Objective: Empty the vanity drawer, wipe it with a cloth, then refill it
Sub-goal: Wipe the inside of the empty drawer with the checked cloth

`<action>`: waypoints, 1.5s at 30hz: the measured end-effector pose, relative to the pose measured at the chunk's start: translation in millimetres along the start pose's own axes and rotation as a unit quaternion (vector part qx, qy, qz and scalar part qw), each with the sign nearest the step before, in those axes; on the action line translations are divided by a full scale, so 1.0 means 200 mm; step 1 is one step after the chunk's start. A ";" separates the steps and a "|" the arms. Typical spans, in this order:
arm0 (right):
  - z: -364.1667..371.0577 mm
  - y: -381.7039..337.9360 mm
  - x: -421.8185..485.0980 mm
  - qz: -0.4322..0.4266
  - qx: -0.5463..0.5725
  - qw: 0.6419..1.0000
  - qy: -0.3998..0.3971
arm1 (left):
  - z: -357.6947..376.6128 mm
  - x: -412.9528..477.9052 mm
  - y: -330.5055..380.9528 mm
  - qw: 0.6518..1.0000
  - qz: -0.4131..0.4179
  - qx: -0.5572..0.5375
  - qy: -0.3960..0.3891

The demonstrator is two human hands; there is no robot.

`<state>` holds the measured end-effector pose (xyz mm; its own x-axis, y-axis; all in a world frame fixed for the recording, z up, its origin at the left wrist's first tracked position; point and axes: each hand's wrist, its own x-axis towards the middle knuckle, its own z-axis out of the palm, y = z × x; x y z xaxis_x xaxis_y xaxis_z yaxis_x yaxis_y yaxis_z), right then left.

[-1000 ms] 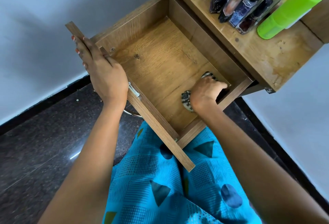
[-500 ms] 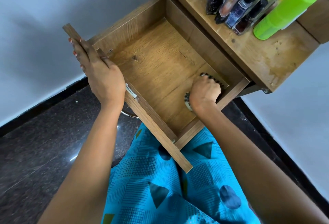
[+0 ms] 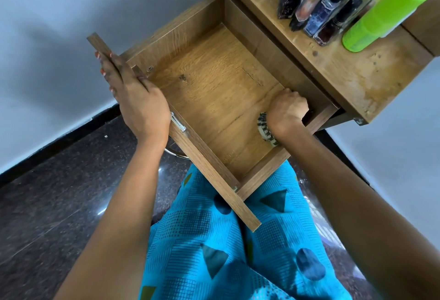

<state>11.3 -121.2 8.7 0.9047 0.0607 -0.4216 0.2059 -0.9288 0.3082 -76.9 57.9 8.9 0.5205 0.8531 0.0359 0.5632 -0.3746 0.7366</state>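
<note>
**While One Hand Is Steadying the Drawer, the Other Is Pressing a Cloth Inside It**

As the dark speckled floor (image 3: 59, 204) is filling the lower left of the view, a wooden bench (image 3: 357, 80) is jutting in from the upper right corner. The drawer (image 3: 214, 90) is standing pulled out from under the bench's front edge, its bare wooden bottom showing. Its near corner is hanging over the lap of a seated person, whose blue patterned garment (image 3: 226, 240) is covering both legs.

The left hand (image 3: 140, 106) is gripping the drawer's front panel near its far end. Its fingers are reaching down the outer face, and its thumb is lying along the inner side. The right hand (image 3: 287, 109) is curling into a fist around a patterned cloth (image 3: 264, 130). It is pressing the cloth onto the drawer bottom, close to the corner where the near side wall is passing under the bench edge. Only a strip of the cloth is showing, below the wrist.

On the bench, a bright green can (image 3: 385, 13) is standing near the right edge. A cluster of small cosmetic bottles (image 3: 319, 11) is crowding just beside it, toward the back. A small metal latch (image 3: 177, 121) is glinting on the front panel's top edge, right beside the left wrist.
</note>
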 end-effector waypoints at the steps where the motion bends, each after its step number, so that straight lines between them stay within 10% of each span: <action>1: 0.00 0.01 0.00 0.003 0.005 1.000 0.002 | 0.00 0.00 0.00 1.000 0.000 0.002 0.000; 24: 0.06 -0.02 -0.02 0.025 -0.003 0.999 0.036 | 0.00 0.02 -0.02 1.000 -0.005 -0.002 -0.002; 45: -0.23 -0.51 0.39 -0.224 0.095 0.946 0.215 | 0.00 0.03 -0.02 1.000 -0.010 -0.024 -0.011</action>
<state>78.3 -4.4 -16.1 0.8190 0.5688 -0.0759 0.5708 -0.8211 0.0052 -76.8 64.0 5.6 0.5235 0.8520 0.0066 0.5421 -0.3391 0.7689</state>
